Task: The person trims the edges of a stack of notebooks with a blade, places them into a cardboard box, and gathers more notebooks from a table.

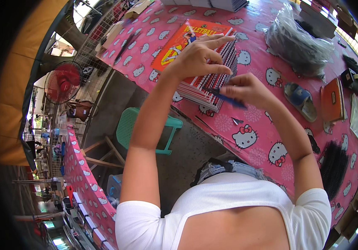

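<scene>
Two bare hands are seen at a stack of spiral-bound notebooks (169, 55); the clock is centred on this stack, with 12 at the top of the view. The stack is set on a pink cat-print tablecloth (222, 123); its orange cover is turned up, and its bound edges are staggered on the 3 to 5 o'clock side. The left hand (199, 54) is held over the stack, its fingers extended and its thumb spread apart from them; whether the notebooks are touched cannot be told. The right hand (247, 89) is placed at 4 o'clock; a blue-handled tool (234, 101) is gripped in its curled fingers, with the dark tip directed at the bound edges; the handle is blurred, and contact at the tip cannot be told.

Farther out, a clear plastic bag (293, 43) is noted at 3 o'clock; a blue-strapped slipper (299, 101) is seen at 4, with a red notebook (331, 101) just beyond it; black wire coils (334, 168) are bunched farther along 4. Off the table, a green stool (129, 128) is located at 7; a red fan (63, 83) is observed at 9.
</scene>
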Tool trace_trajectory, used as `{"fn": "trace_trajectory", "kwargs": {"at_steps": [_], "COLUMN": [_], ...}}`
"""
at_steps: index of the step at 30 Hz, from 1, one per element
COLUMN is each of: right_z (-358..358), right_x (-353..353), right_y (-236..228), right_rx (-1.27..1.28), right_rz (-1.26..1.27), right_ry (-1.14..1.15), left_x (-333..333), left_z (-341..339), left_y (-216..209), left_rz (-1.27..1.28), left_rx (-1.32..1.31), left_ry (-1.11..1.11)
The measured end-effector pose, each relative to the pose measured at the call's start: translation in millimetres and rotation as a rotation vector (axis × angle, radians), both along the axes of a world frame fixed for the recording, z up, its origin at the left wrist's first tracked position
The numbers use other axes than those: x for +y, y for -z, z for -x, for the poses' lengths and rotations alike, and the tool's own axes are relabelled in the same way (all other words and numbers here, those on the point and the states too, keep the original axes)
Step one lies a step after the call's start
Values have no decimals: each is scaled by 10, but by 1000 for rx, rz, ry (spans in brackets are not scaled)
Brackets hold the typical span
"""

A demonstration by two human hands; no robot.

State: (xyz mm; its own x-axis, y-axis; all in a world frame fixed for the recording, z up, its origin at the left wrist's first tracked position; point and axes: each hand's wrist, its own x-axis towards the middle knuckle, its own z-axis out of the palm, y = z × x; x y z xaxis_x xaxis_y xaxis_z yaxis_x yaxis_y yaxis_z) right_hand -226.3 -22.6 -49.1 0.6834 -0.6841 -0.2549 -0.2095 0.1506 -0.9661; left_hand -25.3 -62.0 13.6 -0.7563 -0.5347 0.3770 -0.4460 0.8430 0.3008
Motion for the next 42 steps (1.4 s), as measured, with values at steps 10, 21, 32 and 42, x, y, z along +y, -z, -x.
{"fn": "trace_trajectory", "kwargs": {"at_steps": [10, 21, 32, 42], "right_z": [3, 1, 30, 170], "right_x": [296, 15, 7, 152], "right_y": [194, 397, 410, 226], "right_rx": [62, -174, -179, 142], "right_rz": [1330, 60, 694, 1122], "right_ry": [353, 56, 90, 194], "left_x": [17, -44, -64, -260], "left_z": [1, 54, 89, 376], "left_y": [31, 37, -22, -282], "left_rz": [29, 92, 30, 189], "left_rx": [-88, -303, -298, -508], "left_ry": [-36, -29, -1, 73]}}
